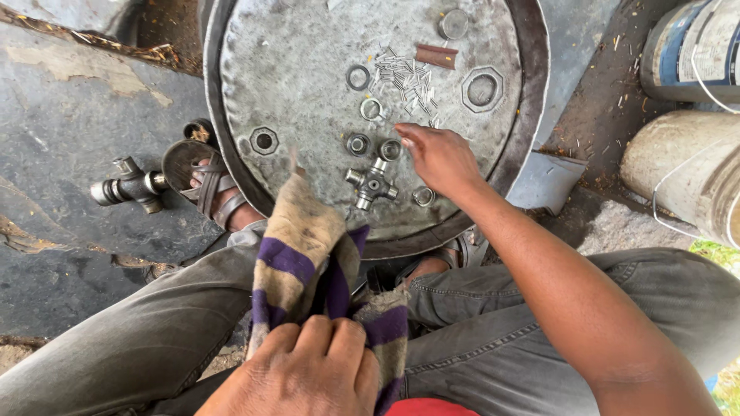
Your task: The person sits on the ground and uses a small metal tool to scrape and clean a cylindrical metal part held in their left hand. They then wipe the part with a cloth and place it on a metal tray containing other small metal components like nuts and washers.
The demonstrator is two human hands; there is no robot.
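Note:
My left hand [304,374] is closed around a dirty tan and purple striped cloth [308,254] that hangs over my lap. My right hand [439,158] reaches over a round metal drum lid [301,69], fingers loosely apart, its fingertips right beside a small bearing cup [391,149]. A steel cross-shaped joint piece [372,185] lies just left of that hand. Near it sit another bearing cup [358,144], metal rings [371,109], a ring [423,196] below my right wrist and a heap of thin needle rollers [405,77].
A larger yoke and shaft part [131,186] lies on the ground at left by my sandalled foot [216,192]. Two buckets [686,177] stand at right. A rusty brown bar [436,55] and a round cap [453,23] rest on the lid.

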